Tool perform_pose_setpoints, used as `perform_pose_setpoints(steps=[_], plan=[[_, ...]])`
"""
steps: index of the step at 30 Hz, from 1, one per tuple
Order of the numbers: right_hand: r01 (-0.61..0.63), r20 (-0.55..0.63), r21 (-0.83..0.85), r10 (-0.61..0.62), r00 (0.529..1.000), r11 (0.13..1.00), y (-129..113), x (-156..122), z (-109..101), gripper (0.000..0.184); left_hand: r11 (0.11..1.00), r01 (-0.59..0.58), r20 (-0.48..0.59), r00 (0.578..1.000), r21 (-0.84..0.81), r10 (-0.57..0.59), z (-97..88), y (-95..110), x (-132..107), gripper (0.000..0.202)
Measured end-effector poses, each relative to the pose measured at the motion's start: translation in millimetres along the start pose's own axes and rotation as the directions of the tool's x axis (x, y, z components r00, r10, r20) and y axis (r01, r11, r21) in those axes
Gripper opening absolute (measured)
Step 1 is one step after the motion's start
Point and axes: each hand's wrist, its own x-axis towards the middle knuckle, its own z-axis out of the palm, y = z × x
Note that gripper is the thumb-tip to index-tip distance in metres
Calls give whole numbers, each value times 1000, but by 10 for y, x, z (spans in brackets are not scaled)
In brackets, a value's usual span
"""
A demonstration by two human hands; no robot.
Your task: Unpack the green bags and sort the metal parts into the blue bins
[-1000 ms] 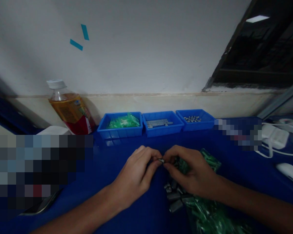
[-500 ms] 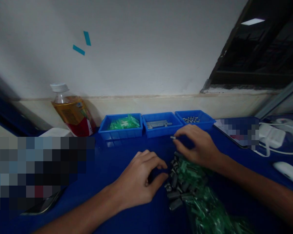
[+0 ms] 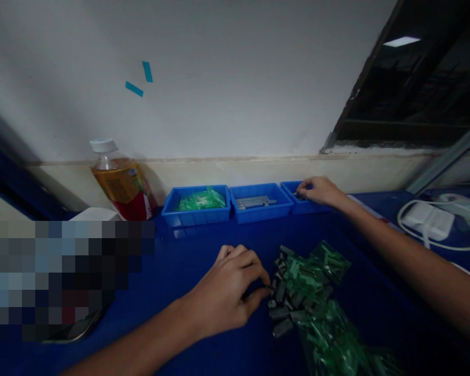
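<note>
My left hand (image 3: 229, 292) rests on the blue table, thumb and forefinger pinched at the near edge of a heap of small dark metal cylinders (image 3: 284, 308) that lie on and beside clear green plastic bags (image 3: 321, 308). What the pinch holds is too small to make out. My right hand (image 3: 317, 190) is stretched far out over the right-hand blue tray (image 3: 288, 187), fingers curled down into it among small silver parts. Whether it holds one is hidden.
Two more blue trays stand along the wall: the left one (image 3: 198, 215) with green bags, the middle one (image 3: 258, 211) with grey metal bars. A bottle of amber drink (image 3: 119, 183) stands at the left. A white adapter and cable (image 3: 429, 222) lie at the right.
My right hand left the pile carrying a small silver part and reached out to the right-hand tray. My left hand dropped to the pile's edge. The view tilted slightly.
</note>
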Motion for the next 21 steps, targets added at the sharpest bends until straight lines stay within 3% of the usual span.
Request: perform_pose_setpoints(steps=[3,6,9,12,19,21], plan=[[65,-144,15,-62,988,998,-226,-242,-44,20,999,33,-30,999,14,-32,12,-21,2,8],[371,-354,99,-315,881,923,-591,-799,-55,16,995,95,-103,990,-11,-96,29,-43,4,8],[630,-305,155,-569,764,761,-935,-1386,-4,16,986,146,-197,967,-84,-160,40,-61,10,8],[739,-254,188,-695,672,647,-1093,-1685,58,25,981,136,-247,955,-135,-167,37,-65,14,9],[743,-275,343,-695,665,575,-1048,-1659,153,23,981,45,-232,969,-190,-89,30,-55,13,8],[721,-283,393,-672,685,570,-1043,-1667,171,20,981,39,-230,970,-189,-83,31,-55,9,9]])
